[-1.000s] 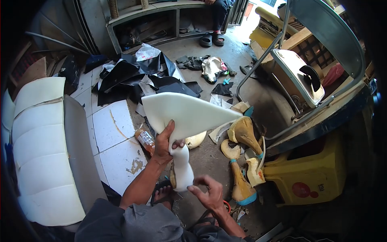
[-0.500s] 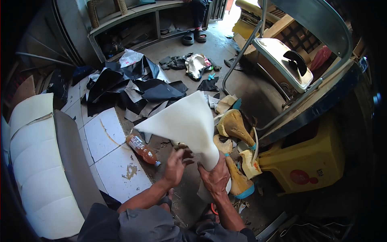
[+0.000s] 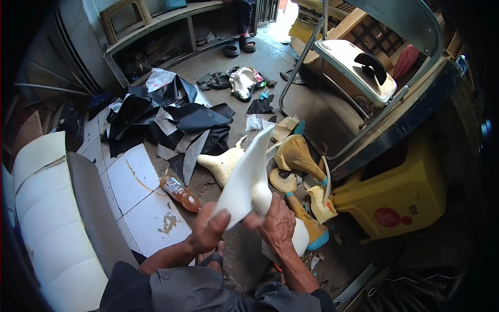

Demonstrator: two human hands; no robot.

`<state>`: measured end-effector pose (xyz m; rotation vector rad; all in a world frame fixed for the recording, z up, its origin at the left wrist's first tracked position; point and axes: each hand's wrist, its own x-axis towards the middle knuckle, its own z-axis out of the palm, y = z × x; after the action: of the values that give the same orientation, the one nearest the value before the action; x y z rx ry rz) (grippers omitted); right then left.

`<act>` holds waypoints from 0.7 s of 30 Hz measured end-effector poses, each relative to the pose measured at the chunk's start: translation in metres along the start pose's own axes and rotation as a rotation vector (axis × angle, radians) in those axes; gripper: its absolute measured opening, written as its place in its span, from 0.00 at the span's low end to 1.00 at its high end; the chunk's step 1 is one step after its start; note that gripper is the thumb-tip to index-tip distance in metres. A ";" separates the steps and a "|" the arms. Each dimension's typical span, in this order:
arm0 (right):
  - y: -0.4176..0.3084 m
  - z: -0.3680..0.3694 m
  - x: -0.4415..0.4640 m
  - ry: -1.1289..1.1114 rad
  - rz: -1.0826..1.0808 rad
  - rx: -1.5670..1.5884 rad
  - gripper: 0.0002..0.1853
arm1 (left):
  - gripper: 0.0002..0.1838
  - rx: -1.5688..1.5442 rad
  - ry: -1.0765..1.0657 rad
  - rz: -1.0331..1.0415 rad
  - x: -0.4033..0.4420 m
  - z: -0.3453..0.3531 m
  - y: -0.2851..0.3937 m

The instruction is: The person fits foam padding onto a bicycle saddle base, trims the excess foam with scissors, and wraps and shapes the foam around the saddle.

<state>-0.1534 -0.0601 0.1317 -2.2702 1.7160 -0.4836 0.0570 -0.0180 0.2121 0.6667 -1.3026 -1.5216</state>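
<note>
A bent white sheet (image 3: 243,179), looking like soft foam, stands up between my hands with a rounded fold at its lower right. My left hand (image 3: 208,228) pinches its lower left edge and is slightly blurred. My right hand (image 3: 278,222) is closed around its lower right end. Just behind the sheet lies a cream bicycle-saddle-shaped foam pad (image 3: 217,165), partly covered by it. Right of my right hand lie worn yellow saddle pads, one (image 3: 297,156) brown-stained and another (image 3: 307,226) with a blue rim. Under my right wrist shows a white rounded piece (image 3: 300,238).
A heap of black sheet scraps (image 3: 176,117) lies ahead. An orange-brown drink bottle (image 3: 180,193) rests beside white tiles (image 3: 140,182). A yellow plastic stool (image 3: 395,192) and a metal folding chair (image 3: 358,73) stand right; a padded seat (image 3: 52,208) is left. Another person's feet (image 3: 247,43) show at the back.
My left hand has moved down-left and taken hold of the sheet's edge. The sheet has turned from spread wide to a narrower upright bend, uncovering the cream pad behind it.
</note>
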 end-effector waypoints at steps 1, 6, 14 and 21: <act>0.000 0.001 0.002 -0.027 -0.001 -0.018 0.39 | 0.30 0.014 0.024 0.120 0.015 0.017 0.001; -0.001 -0.004 0.002 -0.085 -0.038 0.028 0.36 | 0.37 1.281 -0.059 0.398 0.060 -0.003 -0.027; -0.018 -0.062 -0.009 -0.235 -0.009 0.158 0.34 | 0.33 1.163 -0.150 0.371 0.055 -0.056 -0.080; -0.015 -0.078 -0.014 -0.343 0.047 0.332 0.33 | 0.30 0.914 -0.310 0.179 0.035 -0.052 -0.064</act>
<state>-0.1754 -0.0428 0.2079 -1.9407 1.4002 -0.3172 0.0691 -0.0748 0.1439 0.8518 -2.2584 -0.8440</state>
